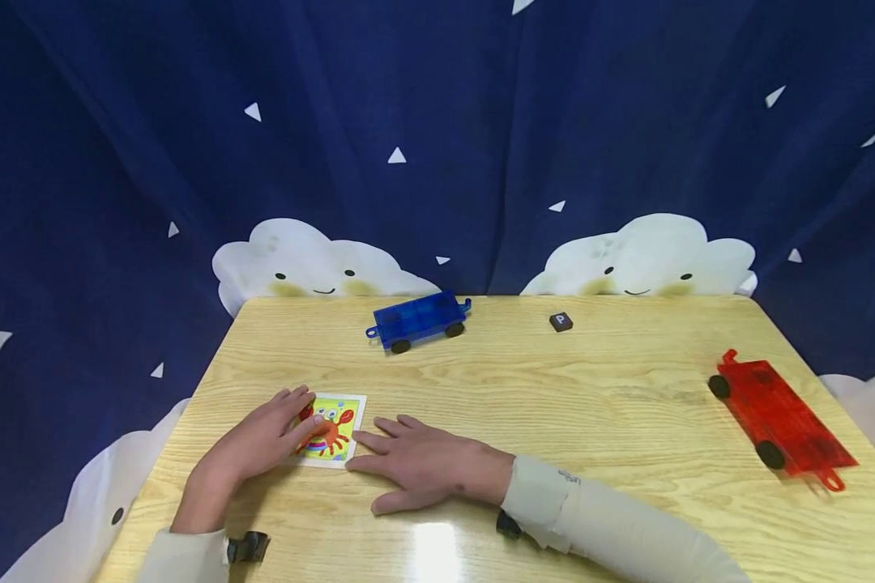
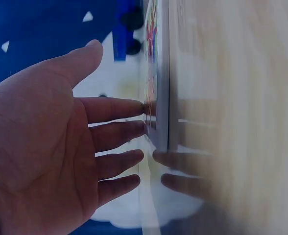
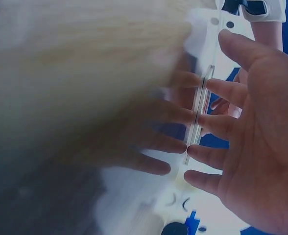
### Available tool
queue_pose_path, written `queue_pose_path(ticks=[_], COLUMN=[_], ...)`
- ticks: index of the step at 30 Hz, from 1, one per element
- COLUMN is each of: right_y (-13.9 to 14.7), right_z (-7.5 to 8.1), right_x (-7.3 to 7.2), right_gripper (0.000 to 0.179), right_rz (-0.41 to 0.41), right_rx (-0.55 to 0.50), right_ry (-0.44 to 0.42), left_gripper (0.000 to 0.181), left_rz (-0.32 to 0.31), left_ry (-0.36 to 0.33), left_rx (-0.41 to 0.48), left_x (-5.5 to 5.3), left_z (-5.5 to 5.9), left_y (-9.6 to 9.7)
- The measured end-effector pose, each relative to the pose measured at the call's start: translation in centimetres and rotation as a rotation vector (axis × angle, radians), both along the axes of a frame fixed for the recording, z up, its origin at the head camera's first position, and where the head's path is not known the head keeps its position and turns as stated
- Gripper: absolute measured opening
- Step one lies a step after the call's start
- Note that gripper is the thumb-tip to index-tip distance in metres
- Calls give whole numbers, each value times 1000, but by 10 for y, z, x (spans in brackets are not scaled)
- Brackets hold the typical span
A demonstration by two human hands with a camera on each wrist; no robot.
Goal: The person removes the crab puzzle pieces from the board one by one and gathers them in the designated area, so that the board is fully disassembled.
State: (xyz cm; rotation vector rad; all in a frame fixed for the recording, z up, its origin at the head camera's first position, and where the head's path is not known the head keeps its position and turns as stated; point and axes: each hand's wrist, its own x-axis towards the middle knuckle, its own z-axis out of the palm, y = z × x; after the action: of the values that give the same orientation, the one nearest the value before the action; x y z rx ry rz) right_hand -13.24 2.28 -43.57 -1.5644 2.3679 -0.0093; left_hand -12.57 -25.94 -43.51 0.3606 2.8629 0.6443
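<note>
A square crab picture tile [image 1: 341, 452] with a white border lies flat on the wooden table. My left hand [image 1: 262, 437] is over its left side, fingers fairly straight. In the left wrist view, two fingertips of the left hand [image 2: 46, 132] meet the tile's face near its edge [image 2: 162, 98], while the other two are off it. From the other side, my right hand [image 1: 426, 463] reaches the tile's right edge with spread, straight fingers. In the right wrist view, fingertips of the right hand [image 3: 252, 132] touch or nearly touch the tile's side [image 3: 198, 115]. Neither hand grips it.
A blue wheeled toy wagon base [image 1: 419, 320] stands at the back of the table [image 1: 554, 389]. A small black block marked P [image 1: 561, 322] lies right of it. A red wagon base [image 1: 783, 417] is at the right. Behind hangs a dark blue curtain [image 1: 437, 194] with clouds.
</note>
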Motion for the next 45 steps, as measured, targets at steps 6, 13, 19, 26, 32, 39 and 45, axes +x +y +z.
queue_pose_path(ticks=[6,13,19,26,32,39,45], right_y=[31,64,90,110,120,125,125], right_z=[-2,-5,-2,1,7,10,10], right_x=[-2,-1,-2,-4,-4,-6,-6], right_gripper=[65,62,60,57,57,57,57], right_rz=[-36,-90,-150,-208,-234,-249,-252], right_rx=[-46,-128,-161,-158,-159,-139,-139], right_ry=[-30,-100,-135,-159,-190,-212,-222], left_gripper=[75,69,70,70,68,67,67], left_rz=[-65,-146,-183,-247,-265,-271,-266], left_ry=[-5,-19,-32,-28,-31,-47,-38], left_rx=[3,-6,-14,2,-8,0,0], left_x=[-8,-15,-21,-28,-29,-28,-29], left_z=[2,2,0,-2,0,0,-1], left_y=[20,40,57,72,80,82,82])
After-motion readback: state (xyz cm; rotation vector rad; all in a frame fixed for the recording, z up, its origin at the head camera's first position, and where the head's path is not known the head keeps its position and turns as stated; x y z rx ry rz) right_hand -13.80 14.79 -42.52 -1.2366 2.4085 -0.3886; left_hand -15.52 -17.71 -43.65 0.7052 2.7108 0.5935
